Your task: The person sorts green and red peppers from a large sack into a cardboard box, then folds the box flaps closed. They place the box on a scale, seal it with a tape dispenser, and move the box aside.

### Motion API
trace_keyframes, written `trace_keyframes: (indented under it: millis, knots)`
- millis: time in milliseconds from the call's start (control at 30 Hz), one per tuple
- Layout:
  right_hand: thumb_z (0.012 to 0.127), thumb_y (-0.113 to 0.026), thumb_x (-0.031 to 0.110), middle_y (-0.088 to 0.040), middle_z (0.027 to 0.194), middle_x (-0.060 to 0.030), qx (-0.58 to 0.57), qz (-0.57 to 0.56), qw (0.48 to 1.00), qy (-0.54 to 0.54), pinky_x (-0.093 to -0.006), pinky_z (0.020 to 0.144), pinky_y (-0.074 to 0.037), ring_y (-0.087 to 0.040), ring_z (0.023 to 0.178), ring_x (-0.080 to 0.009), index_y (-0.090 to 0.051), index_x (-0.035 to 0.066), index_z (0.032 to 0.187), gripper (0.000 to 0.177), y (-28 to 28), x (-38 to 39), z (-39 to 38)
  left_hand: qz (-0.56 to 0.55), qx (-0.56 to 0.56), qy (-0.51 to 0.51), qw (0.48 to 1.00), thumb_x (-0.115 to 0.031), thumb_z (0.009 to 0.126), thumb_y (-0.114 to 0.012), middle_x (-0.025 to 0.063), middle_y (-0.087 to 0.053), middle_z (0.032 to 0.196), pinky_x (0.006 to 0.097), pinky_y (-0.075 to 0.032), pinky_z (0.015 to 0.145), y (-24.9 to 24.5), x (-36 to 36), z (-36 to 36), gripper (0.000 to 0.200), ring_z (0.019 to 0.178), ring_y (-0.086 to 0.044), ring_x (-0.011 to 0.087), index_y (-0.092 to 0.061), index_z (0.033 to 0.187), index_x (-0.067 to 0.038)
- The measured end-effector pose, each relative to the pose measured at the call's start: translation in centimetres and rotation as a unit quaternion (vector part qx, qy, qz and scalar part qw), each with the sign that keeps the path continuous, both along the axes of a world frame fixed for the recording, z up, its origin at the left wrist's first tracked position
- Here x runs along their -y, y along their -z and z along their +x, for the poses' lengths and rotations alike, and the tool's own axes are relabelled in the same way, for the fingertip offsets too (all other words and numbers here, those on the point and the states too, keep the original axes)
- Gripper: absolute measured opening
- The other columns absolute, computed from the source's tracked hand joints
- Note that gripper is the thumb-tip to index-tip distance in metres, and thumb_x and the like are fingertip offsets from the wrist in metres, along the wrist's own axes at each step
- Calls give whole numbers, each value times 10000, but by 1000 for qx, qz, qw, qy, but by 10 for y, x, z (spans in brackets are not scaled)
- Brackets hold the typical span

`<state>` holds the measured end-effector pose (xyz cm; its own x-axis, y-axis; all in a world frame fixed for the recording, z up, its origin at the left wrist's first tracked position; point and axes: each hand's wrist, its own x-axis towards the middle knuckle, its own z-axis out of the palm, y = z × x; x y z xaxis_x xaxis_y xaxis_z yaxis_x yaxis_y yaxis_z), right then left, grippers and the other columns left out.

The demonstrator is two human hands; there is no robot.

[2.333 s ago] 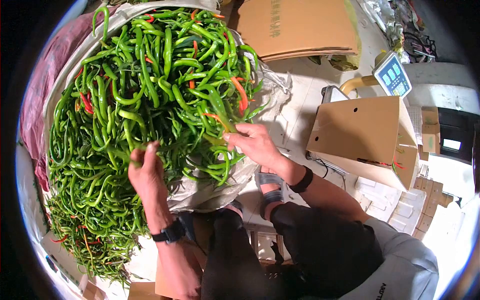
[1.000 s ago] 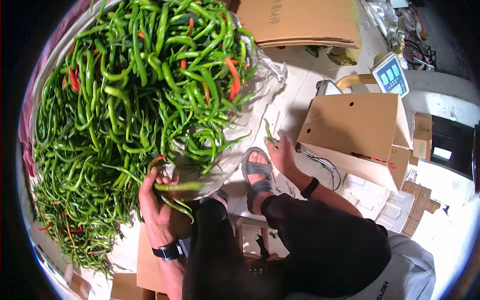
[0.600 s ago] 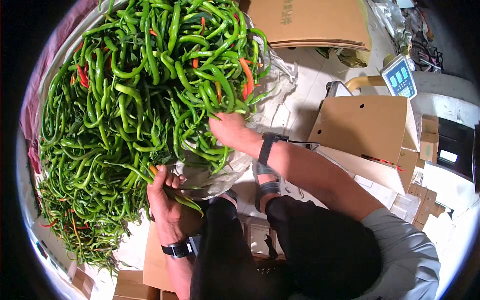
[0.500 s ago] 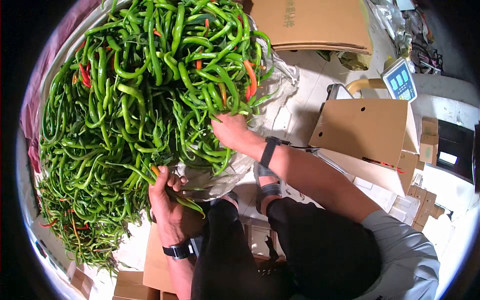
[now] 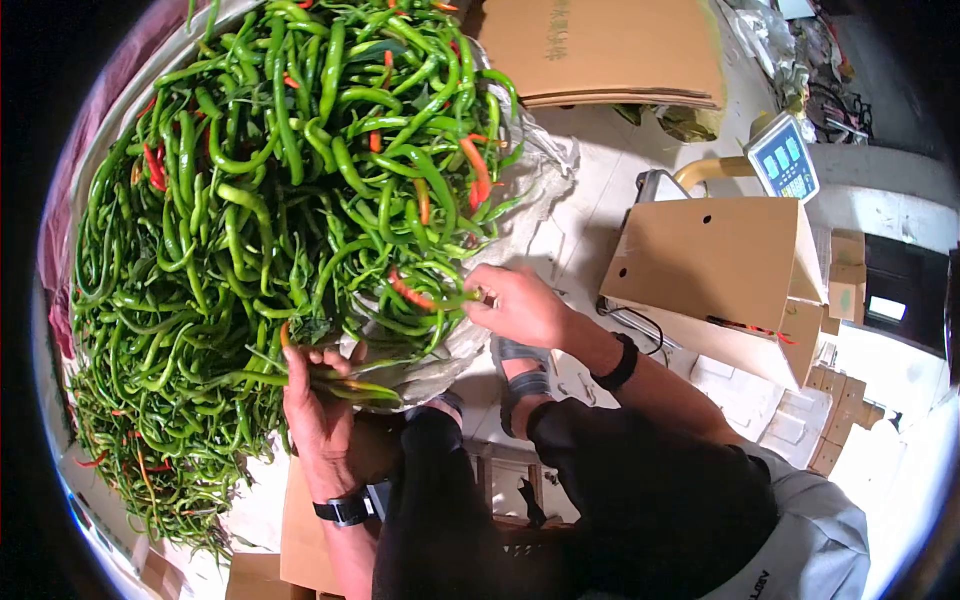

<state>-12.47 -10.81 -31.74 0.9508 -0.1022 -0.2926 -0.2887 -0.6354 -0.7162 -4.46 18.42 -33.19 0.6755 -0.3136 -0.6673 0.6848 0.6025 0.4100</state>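
A big heap of long green chili peppers (image 5: 230,230), with a few red ones mixed in, fills the left side on pale sheeting (image 5: 520,190). At the heap's lower right edge, my left hand (image 5: 320,415) is curled around several green peppers (image 5: 360,390), whose ends stick out on both sides. To its right, my right hand (image 5: 525,305) has thumb and fingers pinched on the end of a blurred green and red chili pepper (image 5: 412,292). That pepper reaches over the edge of the heap; part of its end is hidden by my fingers.
Flat cardboard sheets (image 5: 600,55) lie at the top. On the right stands an open cardboard box (image 5: 700,250) with a few red peppers on its flap, beside a scale with a lit display (image 5: 785,160). More cardboard (image 5: 310,530) is near my left forearm.
My right hand has drawn back from the heap, down and to the right, and now pinches a pepper. My left hand stays near its place, still holding peppers. The view has shifted slightly.
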Motion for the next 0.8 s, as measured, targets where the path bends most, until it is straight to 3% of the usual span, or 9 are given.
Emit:
trace_keyframes:
  millis: [33,133,267,367,500,533,567,667,800]
  knots:
    - [825,-713,162,-672,761,-144,0,-1,1000,5,-374,626,-522,-674,677,-279,-651,14,1018,250,10,2,-9,-1,0,5,1000,-382,1004,-570,47,-608,842,426,-476,900,1,0,-1,303,702,-554,162,-593,913,-94]
    - [864,-677,46,-607,810,20,-44,222,972,65,-250,599,-455,-511,680,-49,-660,36,1118,254,16,7,-19,20,36,14,999,-287,990,-618,16,-583,822,329,-486,848,-7,9,-2,225,644,-445,96,-623,981,-62]
    - [900,-668,78,-631,858,-14,-105,324,926,165,-235,665,-479,-561,764,-52,-655,3,1087,202,1,17,-22,96,79,69,990,-109,888,-718,-7,-542,746,306,-489,817,3,3,-3,244,661,-458,103,-656,1101,-7]
    - [906,-656,81,-647,866,-22,-84,311,914,245,-255,687,-494,-577,768,-78,-651,0,1084,195,9,28,-43,83,58,46,994,-148,916,-703,16,-589,843,293,-489,798,1,7,-1,294,689,-480,106,-631,1131,40]
    - [890,-679,104,-704,1003,-113,-33,74,959,273,-289,825,-515,-651,938,-117,-659,3,1060,199,13,57,-78,22,46,23,998,-345,995,-593,32,-612,902,434,-469,955,-1,10,-2,262,732,-530,141,-586,981,-83]
    - [858,-689,92,-697,1037,-159,-24,-5,960,280,-334,831,-522,-677,965,-194,-663,-3,1038,205,12,62,-86,-8,54,34,998,-389,997,-569,17,-602,872,461,-472,946,2,10,-1,277,702,-518,152,-574,939,-119]
    - [858,-689,92,-697,1037,-159,-25,-7,958,284,-334,831,-522,-677,965,-194,-663,-3,1038,205,14,65,-90,-5,74,61,995,-384,1001,-565,8,-584,842,424,-484,916,-2,9,-2,269,667,-492,133,-593,959,-120]
    - [840,-678,147,-648,988,-138,37,-253,933,253,-448,824,-500,-621,934,-345,-672,8,1042,246,33,71,-86,-50,87,83,991,-365,1020,-542,6,-612,923,372,-465,900,4,6,-3,280,668,-449,119,-624,1019,-97]
    - [857,-624,118,-620,1048,-138,25,-426,880,207,-422,830,-504,-619,963,-327,-680,57,1065,224,73,70,-74,49,116,91,988,-138,917,-695,6,-574,847,314,-481,801,1,12,-2,229,655,-429,94,-631,1111,-33]
